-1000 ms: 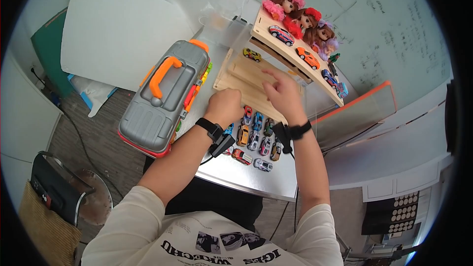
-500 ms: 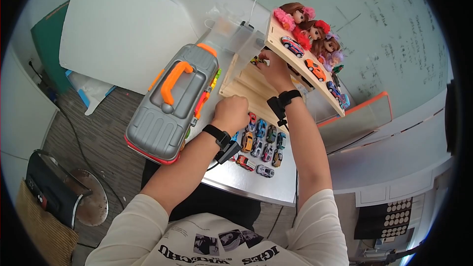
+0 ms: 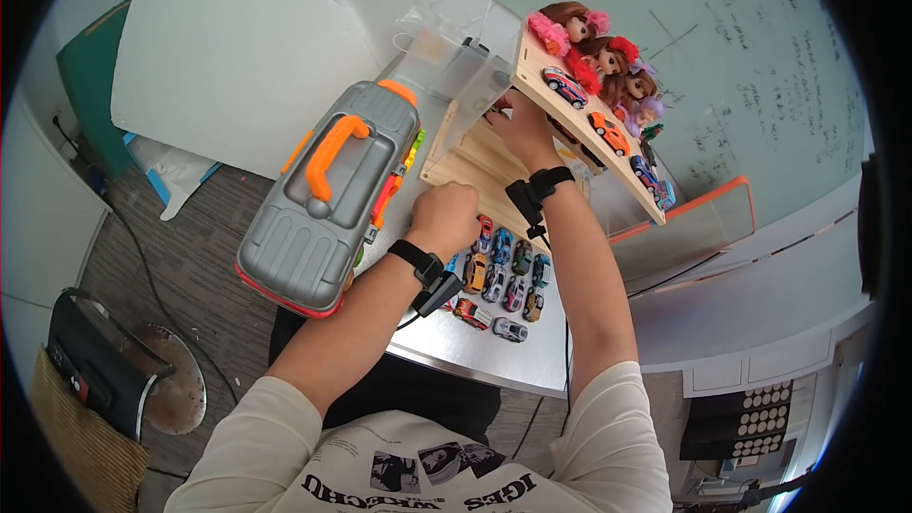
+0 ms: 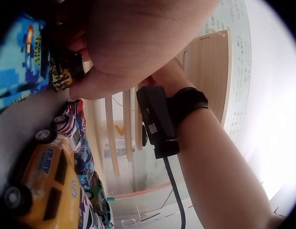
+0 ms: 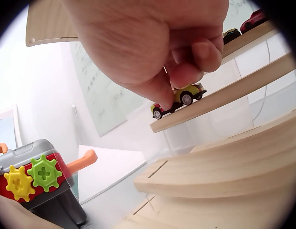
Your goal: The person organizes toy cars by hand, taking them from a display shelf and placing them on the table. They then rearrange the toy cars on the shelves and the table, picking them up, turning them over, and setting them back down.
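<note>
My right hand (image 3: 525,131) reaches under the rack's top board in the head view. From the right wrist view, its thumb and fingers pinch a yellow toy car (image 5: 190,91) whose wheels are at a narrow wooden slat (image 5: 219,101). Low over the table, my left hand (image 3: 446,217) is curled beside rows of toy cars (image 3: 495,280). Its thumb and a finger close about a small black-and-yellow toy car (image 4: 64,71) in the left wrist view, partly hidden by the hand. A blue toy car (image 4: 21,62) and an orange-yellow one (image 4: 47,186) stand nearby.
Dolls (image 3: 608,66) and several toy cars, one orange (image 3: 609,133), occupy the top board (image 3: 589,147). More cars, one red (image 5: 253,21), sit on a slat further back. A grey toolbox (image 3: 313,218) with an orange handle stands left; a clear plastic box (image 3: 427,76) lies behind it.
My right hand has moved from above the lower steps up under the top board, to the yellow toy car. My left hand stays by the parked cars; the head view has shifted slightly.
</note>
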A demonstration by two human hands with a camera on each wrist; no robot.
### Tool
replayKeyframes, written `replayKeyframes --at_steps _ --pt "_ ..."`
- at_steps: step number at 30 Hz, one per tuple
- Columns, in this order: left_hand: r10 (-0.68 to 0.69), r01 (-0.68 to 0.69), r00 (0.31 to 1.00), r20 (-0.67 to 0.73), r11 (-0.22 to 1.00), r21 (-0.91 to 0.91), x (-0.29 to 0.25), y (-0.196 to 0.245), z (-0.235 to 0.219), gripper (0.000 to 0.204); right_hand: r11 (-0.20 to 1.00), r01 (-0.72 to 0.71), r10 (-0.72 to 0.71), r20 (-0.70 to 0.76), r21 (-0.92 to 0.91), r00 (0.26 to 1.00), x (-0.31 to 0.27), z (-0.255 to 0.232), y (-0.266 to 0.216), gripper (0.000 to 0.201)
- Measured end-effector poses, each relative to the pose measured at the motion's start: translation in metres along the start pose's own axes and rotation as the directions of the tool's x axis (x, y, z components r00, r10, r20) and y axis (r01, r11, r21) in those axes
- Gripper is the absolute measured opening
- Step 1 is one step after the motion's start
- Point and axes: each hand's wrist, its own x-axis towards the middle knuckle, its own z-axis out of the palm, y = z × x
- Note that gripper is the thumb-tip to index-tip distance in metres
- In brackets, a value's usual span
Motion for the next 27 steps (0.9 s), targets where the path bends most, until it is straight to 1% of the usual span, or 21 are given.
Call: replayKeyframes --at_steps 3,5,6,8,9,11,12,14,16,17,18,19,20,21,22,23,25,26,27 --pt "-0.010 0.010 1.000 0.016 1.000 0.009 0.000 0.000 -0.001 0.025 1.000 0.005 -0.006 -0.012 -0.025 1.000 -0.005 -0.001 -0.003 0.032" --pt "-0.018 0.017 0.999 0.028 1.000 0.014 0.001 0.001 -0.001 0.026 0.998 0.050 -0.052 -0.138 -0.025 0.989 -0.015 -0.003 -0.006 0.031" --pt "-0.015 0.015 1.000 0.020 1.000 0.009 0.001 0.001 -0.002 0.027 0.999 0.048 -0.051 -0.137 -0.026 0.989 -0.020 -0.006 -0.007 0.031" --pt "-0.013 0.013 1.000 0.013 1.000 0.000 0.000 0.002 -0.003 0.028 0.999 0.041 -0.043 -0.079 -0.032 0.996 -0.033 -0.016 -0.010 0.028" --pt "-0.011 0.011 1.000 -0.002 1.000 -0.017 0.000 0.002 -0.004 0.029 0.999 0.039 -0.041 -0.078 -0.035 0.996 -0.042 -0.019 -0.011 0.028" --pt "-0.005 0.004 1.000 -0.014 0.999 -0.038 0.000 0.005 -0.005 0.029 0.989 0.138 -0.134 -0.064 0.050 0.989 -0.062 -0.026 -0.014 0.024" --pt "-0.007 0.006 1.000 -0.014 0.999 -0.043 0.000 0.006 -0.004 0.030 0.990 0.133 -0.130 -0.064 0.047 0.989 -0.074 -0.031 -0.018 0.024" --pt "-0.006 0.005 1.000 -0.011 0.999 -0.048 0.002 0.007 -0.003 0.031 0.996 0.056 -0.059 0.045 0.064 0.997 -0.095 -0.041 -0.029 0.021" --pt "-0.028 0.004 0.989 -0.144 0.986 -0.168 0.005 0.005 0.000 0.032 0.998 0.031 -0.035 0.065 0.063 0.997 -0.111 -0.044 -0.032 0.021" --pt "-0.023 -0.001 0.990 -0.139 0.986 -0.169 0.007 0.002 0.005 0.032 0.992 0.004 -0.016 0.097 0.127 0.995 -0.119 -0.044 -0.032 0.022" --pt "-0.030 -0.037 0.974 -0.225 0.957 -0.288 0.010 0.000 0.010 0.032 0.982 -0.025 0.000 0.129 0.190 0.992 -0.124 -0.044 -0.031 0.022" --pt "-0.048 -0.083 0.950 -0.308 0.913 -0.399 0.012 -0.002 0.014 0.033 0.979 -0.031 -0.001 0.160 0.199 0.987 -0.129 -0.042 -0.026 0.027" --pt "-0.044 -0.086 0.951 -0.307 0.914 -0.397 0.012 -0.001 0.012 0.033 0.979 -0.033 0.002 0.156 0.199 0.988 -0.133 -0.046 -0.029 0.027" --pt "-0.099 -0.054 0.961 -0.259 0.849 -0.526 0.012 0.000 0.009 0.032 0.935 -0.169 0.088 0.258 0.311 0.962 -0.137 -0.050 -0.036 0.030" --pt "-0.148 -0.017 0.968 -0.203 0.766 -0.643 0.012 0.001 0.006 0.031 0.862 -0.307 0.155 0.367 0.403 0.917 -0.140 -0.052 -0.041 0.035" --pt "-0.146 -0.019 0.968 -0.203 0.767 -0.642 0.014 -0.001 0.012 0.031 0.862 -0.306 0.155 0.365 0.404 0.918 -0.144 -0.052 -0.043 0.035" --pt "-0.197 -0.082 0.953 -0.232 0.568 -0.819 0.021 -0.008 0.031 0.030 0.929 -0.190 0.076 0.338 0.318 0.938 -0.149 -0.050 -0.045 0.043" --pt "-0.195 -0.084 0.953 -0.234 0.569 -0.818 0.019 -0.005 0.026 0.030 0.929 -0.189 0.076 0.336 0.318 0.939 -0.150 -0.048 -0.045 0.043" --pt "-0.204 -0.049 0.955 -0.216 0.607 -0.793 0.016 -0.002 0.023 0.030 0.961 -0.080 0.011 0.252 0.266 0.968 -0.151 -0.045 -0.044 0.046"
